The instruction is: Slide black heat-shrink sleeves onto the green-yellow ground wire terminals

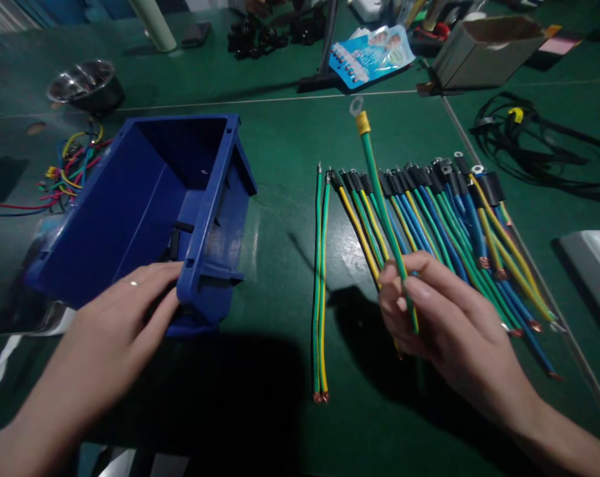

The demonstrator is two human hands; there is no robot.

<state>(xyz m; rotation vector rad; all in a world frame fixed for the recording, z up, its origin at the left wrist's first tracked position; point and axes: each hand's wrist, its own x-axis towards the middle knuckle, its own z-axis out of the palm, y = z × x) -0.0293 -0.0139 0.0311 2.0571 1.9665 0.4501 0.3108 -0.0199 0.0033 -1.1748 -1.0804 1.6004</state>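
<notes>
My right hand (439, 311) pinches a green-and-yellow cable (376, 175) near its lower part. The cable is tilted, its top end carrying a yellow sleeve and a ring terminal. My left hand (125, 311) is at the near right corner of a blue plastic bin (215, 212); the corner hides its fingertips. Inside the bin, short black sleeves (174, 244) lie close to those fingers. Between the hands, two green-and-yellow cables (320, 285) rest side by side with bare copper at the near ends. Behind my right hand spreads a row of green, blue and yellow cables (429, 212) with black sleeves.
Thin coloured wires (75, 165) and a metal bowl (87, 86) are at the left. Along the back are a blue packet (374, 56) and a cardboard box (488, 53). A black cable coil (538, 146) and a white object (593, 265) are at the right.
</notes>
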